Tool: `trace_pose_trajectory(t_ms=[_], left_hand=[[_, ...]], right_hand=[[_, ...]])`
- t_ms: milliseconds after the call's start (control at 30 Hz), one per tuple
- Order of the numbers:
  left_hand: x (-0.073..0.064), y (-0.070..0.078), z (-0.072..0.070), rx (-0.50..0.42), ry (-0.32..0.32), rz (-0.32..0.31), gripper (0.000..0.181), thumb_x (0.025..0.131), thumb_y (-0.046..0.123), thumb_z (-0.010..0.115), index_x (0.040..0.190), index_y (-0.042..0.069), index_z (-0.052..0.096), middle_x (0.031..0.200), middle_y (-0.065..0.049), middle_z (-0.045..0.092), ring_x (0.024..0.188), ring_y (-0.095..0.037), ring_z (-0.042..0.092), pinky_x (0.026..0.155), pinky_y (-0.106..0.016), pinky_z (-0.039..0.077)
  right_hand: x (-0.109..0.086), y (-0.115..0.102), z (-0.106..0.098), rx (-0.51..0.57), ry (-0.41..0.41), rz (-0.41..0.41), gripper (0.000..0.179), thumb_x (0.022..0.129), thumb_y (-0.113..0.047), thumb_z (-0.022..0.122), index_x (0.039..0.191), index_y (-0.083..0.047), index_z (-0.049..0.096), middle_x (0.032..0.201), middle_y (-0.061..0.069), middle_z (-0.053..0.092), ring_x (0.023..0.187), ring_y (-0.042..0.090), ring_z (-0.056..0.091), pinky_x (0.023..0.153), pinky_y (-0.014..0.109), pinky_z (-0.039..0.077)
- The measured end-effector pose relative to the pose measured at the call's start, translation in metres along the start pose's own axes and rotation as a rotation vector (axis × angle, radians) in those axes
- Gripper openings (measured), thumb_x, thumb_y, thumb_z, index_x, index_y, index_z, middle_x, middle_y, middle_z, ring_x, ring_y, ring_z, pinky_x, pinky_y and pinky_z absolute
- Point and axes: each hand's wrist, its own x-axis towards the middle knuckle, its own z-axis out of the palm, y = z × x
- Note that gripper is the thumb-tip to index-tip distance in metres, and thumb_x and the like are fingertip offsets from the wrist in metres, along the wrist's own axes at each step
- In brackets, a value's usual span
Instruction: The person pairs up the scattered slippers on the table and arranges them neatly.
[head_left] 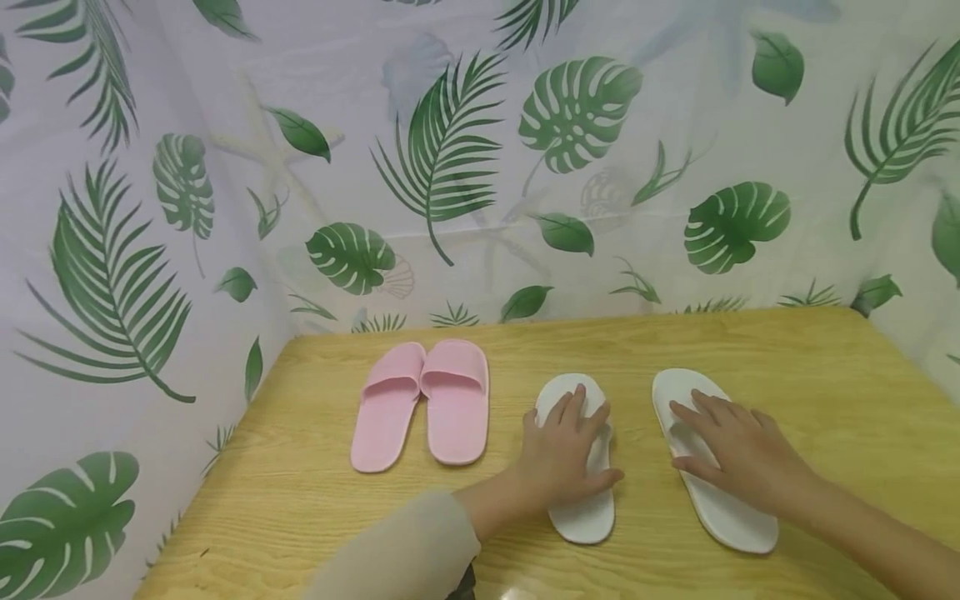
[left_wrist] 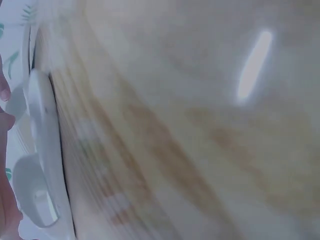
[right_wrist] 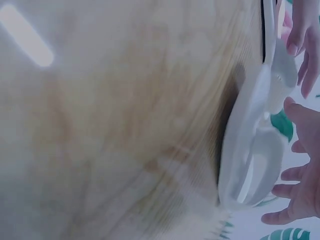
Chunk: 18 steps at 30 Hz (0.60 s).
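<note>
Two white slippers lie on the table, toes toward the back wall. Over the left slipper [head_left: 583, 527] my left hand [head_left: 558, 458] is spread, fingers straight and thumb out to the right. My right hand [head_left: 738, 454] is likewise spread over the right slipper [head_left: 738, 527], which is angled with its toe to the left. Both hands partly hide the slippers' straps from above. In the right wrist view, the right hand [right_wrist: 302, 185] has its fingers apart beside the strap of the near slipper [right_wrist: 237, 150], nothing gripped. The left wrist view shows a slipper [left_wrist: 47, 130] edge-on, with fingertips at the frame's edge.
A pair of pink slippers, left one [head_left: 381, 433] and right one [head_left: 457, 425], sits side by side to the left of the white ones. The wood-grain table [head_left: 285, 500] meets a leaf-patterned cloth [head_left: 450, 283] at its back and sides.
</note>
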Motion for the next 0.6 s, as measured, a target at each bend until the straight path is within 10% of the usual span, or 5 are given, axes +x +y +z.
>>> trace_pose_trajectory(t_ms=[333,600], left_hand=[[-0.042,0.006,-0.013,0.026,0.010,0.102,0.078,0.084,0.073,0.043,0.146,0.028,0.032,0.145,-0.006,0.040,0.131,-0.023,0.041,0.084,-0.046,0.046],[-0.060,0.013,-0.009,0.019,-0.130,0.115,0.074,0.087,0.073,0.034,0.148,0.030,0.030,0.150,-0.005,0.034,0.137,-0.024,0.035,0.091,-0.051,0.043]], right_hand=[[-0.028,-0.019,-0.005,-0.040,0.086,-0.047,0.064,0.074,-0.047,0.074,0.126,-0.015,0.056,0.126,0.018,0.054,0.106,0.042,0.057,0.072,0.067,0.044],[-0.048,-0.030,-0.001,-0.001,-0.115,0.095,0.063,0.079,-0.048,0.070,0.129,-0.012,0.057,0.130,0.019,0.054,0.111,0.043,0.053,0.078,0.070,0.040]])
